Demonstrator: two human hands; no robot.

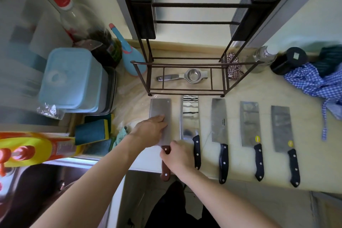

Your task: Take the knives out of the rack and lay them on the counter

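Note:
Several cleavers lie side by side on the pale counter (240, 184), blades toward the dark metal rack (187, 64). The leftmost one, the brown-handled cleaver (160, 106), lies flat under both hands. My left hand (149, 130) rests palm-down on its blade. My right hand (177, 155) grips its brown handle near the blade. To its right lie the black-handled cleavers: a shiny one (190, 114), then others (219, 120), (249, 122), (282, 127). Their handles reach over the counter's front edge. No knives show in the rack's bars.
A metal lemon squeezer (183, 77) lies on the rack's bottom shelf. Blue lidded boxes (72, 79), sponges (94, 129) and bottles stand at the left, a sink (37, 190) at lower left. A checked cloth (314, 81) and a black jar (288, 60) sit at the right.

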